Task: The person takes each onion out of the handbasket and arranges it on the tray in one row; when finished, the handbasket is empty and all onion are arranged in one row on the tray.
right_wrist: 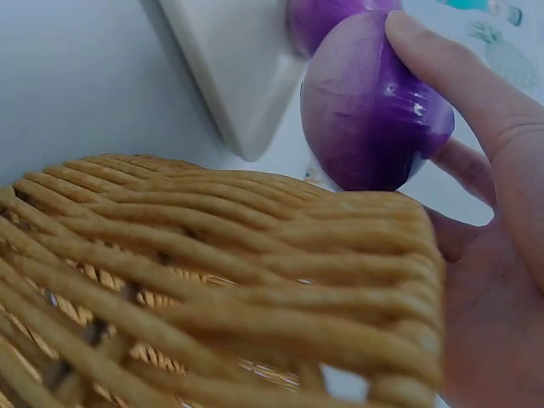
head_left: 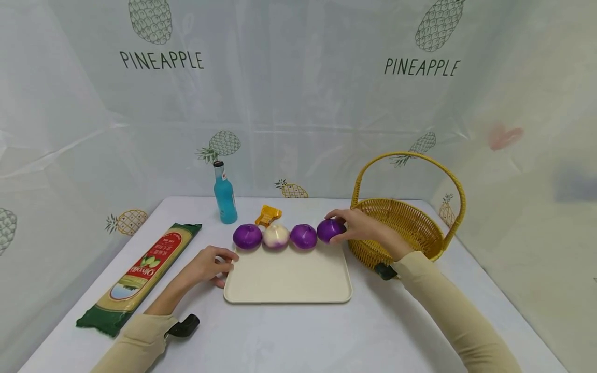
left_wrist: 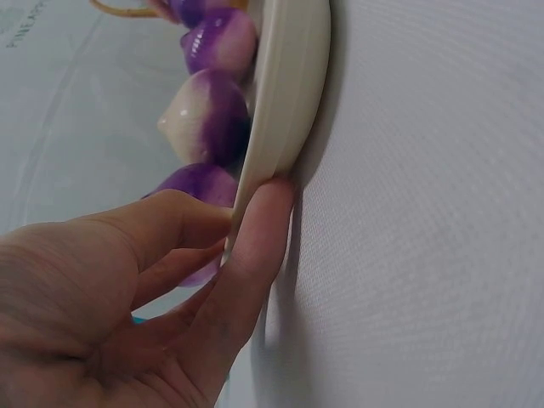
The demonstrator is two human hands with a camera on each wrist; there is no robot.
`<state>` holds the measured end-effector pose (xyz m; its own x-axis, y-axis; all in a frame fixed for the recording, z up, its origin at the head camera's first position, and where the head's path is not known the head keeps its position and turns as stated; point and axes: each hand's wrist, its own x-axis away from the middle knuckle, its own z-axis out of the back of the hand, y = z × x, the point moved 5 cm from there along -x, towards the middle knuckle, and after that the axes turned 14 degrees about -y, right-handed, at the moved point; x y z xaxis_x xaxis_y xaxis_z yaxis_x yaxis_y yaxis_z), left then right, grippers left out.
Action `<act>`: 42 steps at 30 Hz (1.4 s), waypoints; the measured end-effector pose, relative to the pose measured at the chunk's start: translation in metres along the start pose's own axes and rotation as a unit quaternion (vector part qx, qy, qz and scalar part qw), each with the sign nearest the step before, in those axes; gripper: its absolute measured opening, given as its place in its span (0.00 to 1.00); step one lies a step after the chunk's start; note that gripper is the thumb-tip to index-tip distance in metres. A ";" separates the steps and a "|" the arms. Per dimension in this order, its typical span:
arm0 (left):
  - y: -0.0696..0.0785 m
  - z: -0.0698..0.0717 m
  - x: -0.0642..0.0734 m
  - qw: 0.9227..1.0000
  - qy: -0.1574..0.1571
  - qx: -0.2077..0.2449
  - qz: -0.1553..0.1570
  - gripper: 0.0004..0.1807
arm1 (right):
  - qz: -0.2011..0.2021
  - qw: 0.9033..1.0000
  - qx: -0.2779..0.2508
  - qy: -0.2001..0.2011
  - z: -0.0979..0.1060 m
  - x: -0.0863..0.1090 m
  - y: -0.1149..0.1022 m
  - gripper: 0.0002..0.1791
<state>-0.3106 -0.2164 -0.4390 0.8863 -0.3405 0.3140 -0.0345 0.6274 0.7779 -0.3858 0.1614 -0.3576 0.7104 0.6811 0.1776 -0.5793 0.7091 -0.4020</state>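
Observation:
A cream tray point(head_left: 288, 277) lies on the table with a row of purple-and-white turnips along its far edge. My left hand point(head_left: 211, 265) pinches the tray's left edge; the left wrist view shows its digits on both faces of the rim point(left_wrist: 263, 127). At the row's right end, my right hand point(head_left: 356, 226) grips a turnip point(head_left: 329, 230) between thumb and fingers, over the tray's far right corner. Beside it sit a purple-topped turnip point(head_left: 303, 236), one with its white end up point(head_left: 276, 236), and another purple-topped turnip point(head_left: 247, 237) at the left end.
A yellow wicker basket point(head_left: 398, 217) with a tall handle stands right of the tray, under my right forearm. Behind the row lies an orange wrapped packet point(head_left: 268, 215). A blue bottle point(head_left: 225, 197) stands at the back left; a long green-ended food packet point(head_left: 142, 274) lies at left.

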 end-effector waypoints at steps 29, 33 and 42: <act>0.000 0.000 0.000 1.000 -0.004 0.008 -0.011 0.16 | -0.064 0.993 0.092 -0.024 -0.010 -0.010 0.004 0.37; -0.001 0.001 0.000 1.000 -0.004 0.006 -0.010 0.16 | -0.062 0.993 0.095 -0.026 -0.010 -0.010 0.002 0.37; -0.001 0.001 0.002 1.000 -0.010 0.003 -0.009 0.16 | -0.063 0.992 0.104 -0.020 -0.011 -0.006 0.002 0.35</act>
<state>-0.3091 -0.2181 -0.4385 0.8771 -0.3665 0.3104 -0.0211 0.6162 0.7873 -0.3869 0.1566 -0.3698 0.7677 0.5890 0.2524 -0.5602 0.8081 -0.1819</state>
